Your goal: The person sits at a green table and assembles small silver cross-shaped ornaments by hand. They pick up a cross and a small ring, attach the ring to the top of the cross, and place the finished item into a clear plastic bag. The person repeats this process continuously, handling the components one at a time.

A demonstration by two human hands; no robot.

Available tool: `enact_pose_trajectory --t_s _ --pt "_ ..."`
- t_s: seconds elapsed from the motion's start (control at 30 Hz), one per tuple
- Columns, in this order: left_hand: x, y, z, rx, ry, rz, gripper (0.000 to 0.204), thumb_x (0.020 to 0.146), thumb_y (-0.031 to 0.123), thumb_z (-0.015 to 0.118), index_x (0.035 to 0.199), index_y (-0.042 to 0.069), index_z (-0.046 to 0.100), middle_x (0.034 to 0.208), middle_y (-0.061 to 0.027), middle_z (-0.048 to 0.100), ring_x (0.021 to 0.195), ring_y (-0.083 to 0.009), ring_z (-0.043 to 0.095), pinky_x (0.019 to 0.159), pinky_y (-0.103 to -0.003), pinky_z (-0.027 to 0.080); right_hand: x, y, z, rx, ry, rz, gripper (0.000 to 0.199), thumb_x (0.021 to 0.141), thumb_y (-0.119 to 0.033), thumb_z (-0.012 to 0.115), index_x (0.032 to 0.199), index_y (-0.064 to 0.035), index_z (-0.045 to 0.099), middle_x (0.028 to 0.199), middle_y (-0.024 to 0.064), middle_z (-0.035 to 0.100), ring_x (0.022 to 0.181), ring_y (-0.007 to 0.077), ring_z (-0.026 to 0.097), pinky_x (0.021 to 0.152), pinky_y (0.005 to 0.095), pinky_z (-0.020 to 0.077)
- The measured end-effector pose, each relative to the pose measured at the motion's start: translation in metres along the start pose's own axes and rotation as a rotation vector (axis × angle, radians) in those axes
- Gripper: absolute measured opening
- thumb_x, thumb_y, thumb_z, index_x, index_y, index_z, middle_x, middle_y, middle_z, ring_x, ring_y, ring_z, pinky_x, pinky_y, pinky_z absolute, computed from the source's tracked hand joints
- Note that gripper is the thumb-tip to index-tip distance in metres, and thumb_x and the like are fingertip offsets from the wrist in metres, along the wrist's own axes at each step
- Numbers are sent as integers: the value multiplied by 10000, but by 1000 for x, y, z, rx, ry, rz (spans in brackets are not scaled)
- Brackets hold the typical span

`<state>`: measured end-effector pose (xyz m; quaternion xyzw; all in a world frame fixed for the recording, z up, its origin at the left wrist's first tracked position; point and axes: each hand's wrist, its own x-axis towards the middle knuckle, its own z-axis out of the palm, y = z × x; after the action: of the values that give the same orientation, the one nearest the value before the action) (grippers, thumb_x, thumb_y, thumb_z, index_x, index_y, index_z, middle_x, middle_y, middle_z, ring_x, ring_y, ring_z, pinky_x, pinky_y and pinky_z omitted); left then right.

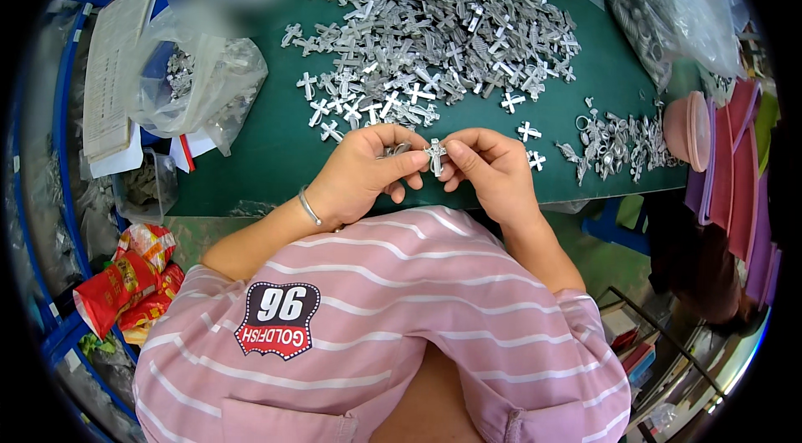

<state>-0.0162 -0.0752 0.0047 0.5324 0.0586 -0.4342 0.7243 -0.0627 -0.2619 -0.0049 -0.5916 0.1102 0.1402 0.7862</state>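
Note:
Just above the near edge of the table, a small silver metal cross [435,156] stands upright between my two hands. My left hand [368,169] pinches its left side with thumb and forefinger, the other fingers curled under. A ring-like bit of metal shows at those fingers; I cannot tell whether it is worn or held. On the cross's right side, my right hand [497,171] is closed in a pinch of thumb and forefinger. Beyond my hands lies a large heap of silver crosses [443,25], with a few loose ones at its near edge.
Rows of small metal ring pieces [622,145] lie at the right of the green table [276,167], by a pink bowl [687,129]. Plastic bags of parts [200,79] stand left, and another bag [677,8] far right. Red snack packets [125,280] are at lower left.

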Motion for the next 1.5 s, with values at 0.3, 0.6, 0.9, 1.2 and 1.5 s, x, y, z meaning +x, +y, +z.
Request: enact_pose_trajectory --t_s 0.3,0.6,0.9,1.2,1.5 --pt "-1 -3 -3 -106 -14 25 184 870 109 593 980 -38 583 826 -92 619 653 -111 579 474 -195 439 2 1 0 195 10 111 191 893 -133 563 936 48 609 770 88 623 617 147 617 549 249 526" --pt "-2 -2 -2 -108 -21 27 202 863 135 605 958 -43 594 799 -72 609 637 -92 562 482 -186 437 1 2 1 192 35 105 183 894 -124 560 929 48 611 758 87 624 594 140 613 548 247 524" --pt "-39 48 -17 286 248 470 119 799 87 675 896 28 639 743 3 601 631 -41 539 502 -169 420 -2 -1 10 -283 152 -221 156 898 -86 533 911 37 627 834 73 602 678 106 588 585 197 464" --pt "-96 101 -116 653 1129 778 100 770 97 688 841 30 664 796 -10 625 722 -53 534 640 -178 409 20 -7 10 -890 216 -683 70 773 1 628 843 10 623 776 118 593 674 248 583 590 298 462" --pt "-22 34 -38 426 170 373 145 803 87 665 927 23 624 677 44 535 520 -3 410 435 -161 286 41 6 18 -1228 156 -817 145 734 -70 679 858 -31 613 839 87 589 738 281 578 621 359 477"
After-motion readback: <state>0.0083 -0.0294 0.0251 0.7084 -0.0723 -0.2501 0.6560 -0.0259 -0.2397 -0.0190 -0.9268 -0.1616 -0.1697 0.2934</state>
